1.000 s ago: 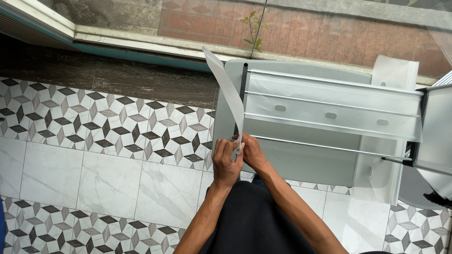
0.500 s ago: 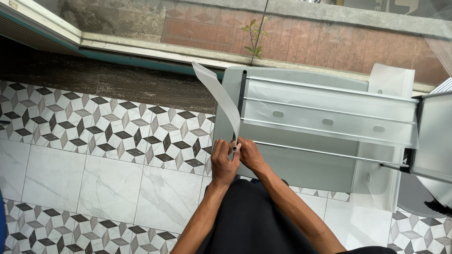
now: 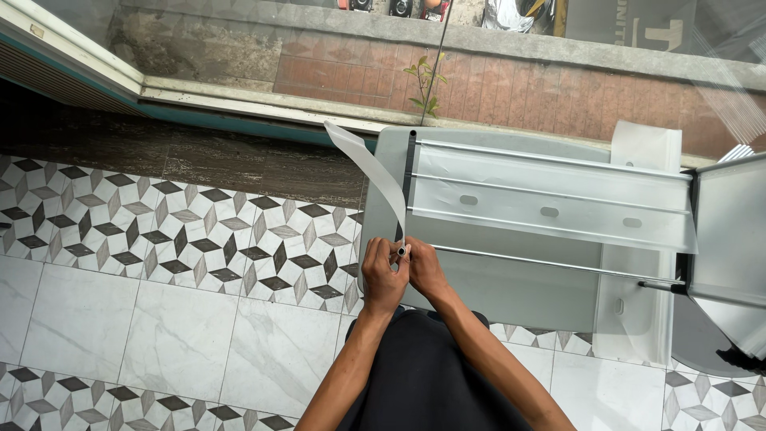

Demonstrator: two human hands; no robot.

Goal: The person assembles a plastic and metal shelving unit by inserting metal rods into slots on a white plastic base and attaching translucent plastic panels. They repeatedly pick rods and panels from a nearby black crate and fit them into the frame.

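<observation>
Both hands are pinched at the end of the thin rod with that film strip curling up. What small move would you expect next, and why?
Probably a further pull of the white film strip up and away from the rod. The left hand and right hand both pinch at the rod's near end, where the strip's lower end meets it, while the rest curls free above the metal frame.

Tiled floor (image 3: 159, 335), plain marbled white squares alternating with bands of grey, black and white cube-pattern tiles, giving way to a dark stone strip (image 3: 199, 164) along the window sill. Standing directly on it, a pale grey metal frame (image 3: 511, 239) with horizontal rails and thin rods. At far right, partly cut off, a second grey panel (image 3: 730, 255).
</observation>
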